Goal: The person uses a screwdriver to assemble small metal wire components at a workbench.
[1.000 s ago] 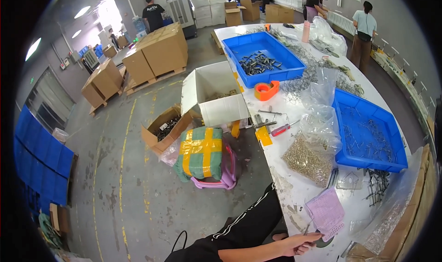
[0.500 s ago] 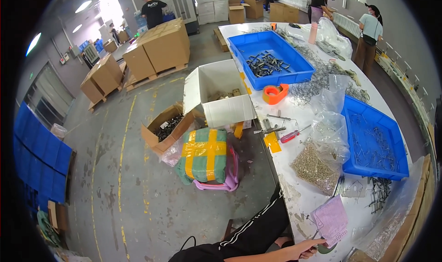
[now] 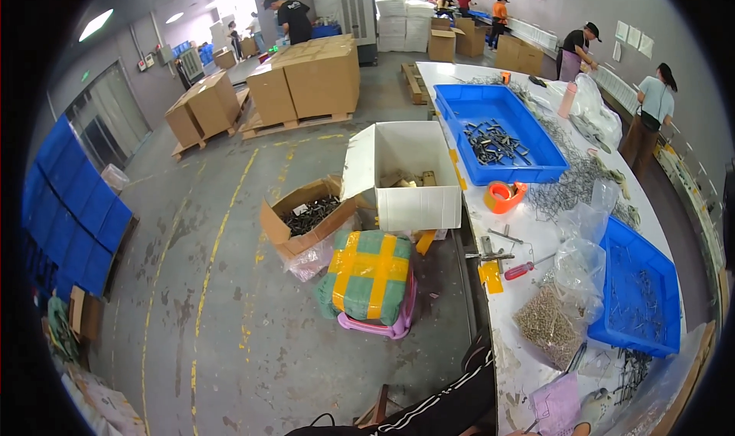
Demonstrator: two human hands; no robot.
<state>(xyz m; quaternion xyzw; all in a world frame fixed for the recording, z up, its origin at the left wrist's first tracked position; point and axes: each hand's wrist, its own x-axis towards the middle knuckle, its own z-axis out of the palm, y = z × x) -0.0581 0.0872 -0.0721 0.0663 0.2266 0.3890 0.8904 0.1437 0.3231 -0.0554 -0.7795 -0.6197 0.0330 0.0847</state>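
Note:
Only a sliver of my right hand (image 3: 514, 433) shows, at the bottom edge beside the white table (image 3: 528, 244). It lies next to a pink plastic bag (image 3: 557, 407), and a thin dark tool tip (image 3: 533, 424) pokes out by it. Its fingers are cut off by the frame. A pile of small metal screws (image 3: 545, 325) lies just beyond the bag. My left hand is out of view. My dark trouser leg with white stripes (image 3: 452, 401) runs along the table's edge.
The table holds two blue trays of metal parts (image 3: 496, 133) (image 3: 639, 294), an orange tape roll (image 3: 504, 196), a red-handled screwdriver (image 3: 524, 267) and clear bags. On the floor are a white open box (image 3: 406, 176), a brown carton (image 3: 306, 218), a taped green bundle on a pink stool (image 3: 367, 275) and cardboard pallets. People work far off.
The view has swung left and down the table. My forearm and hand, plainly seen by the pink bag earlier, have slid almost out of the bottom edge.

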